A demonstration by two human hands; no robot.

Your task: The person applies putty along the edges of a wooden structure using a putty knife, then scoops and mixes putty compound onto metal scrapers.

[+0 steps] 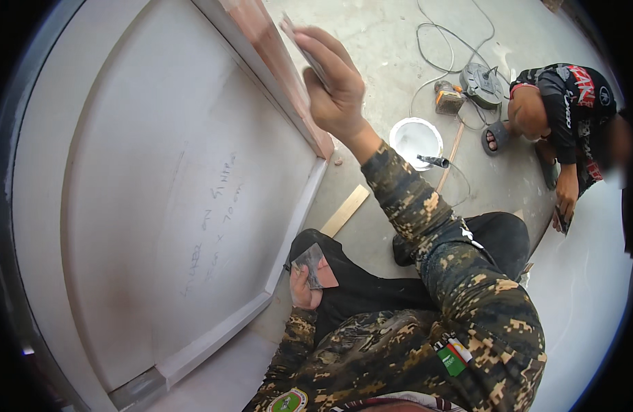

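– So, where is the right hand [337,86]?

– Up at 12 o'clock, raised, with fingers and thumb clamped on a thin flat plate [315,60]. The plate is seen nearly edge-on, just beside a reddish board [265,48]. I can't tell whether the 2 touch.

– And the left hand [304,292]?

– Down at 6 o'clock, its thumb pressed over a squarish piece [308,261], smeared grey with a pinkish corner. That sits in front of a dark trouser leg [378,292].

– What takes up the 9 o'clock side?

– A big pale panel [158,178] with a raised frame and faint handwriting across its face. The reddish board runs along its edge toward 12 o'clock.

– And over at 2 o'clock?

– A white bowl [409,134] on the floor, with a black handle [434,161] at its rim. Farther out is a grey cable reel [480,88], with loose cable [423,41] looping near it.

– Who is that by 3 o'clock?

– A co-worker [557,103], bent forward, 1 hand [568,189] gripping a small dark tool [563,221].
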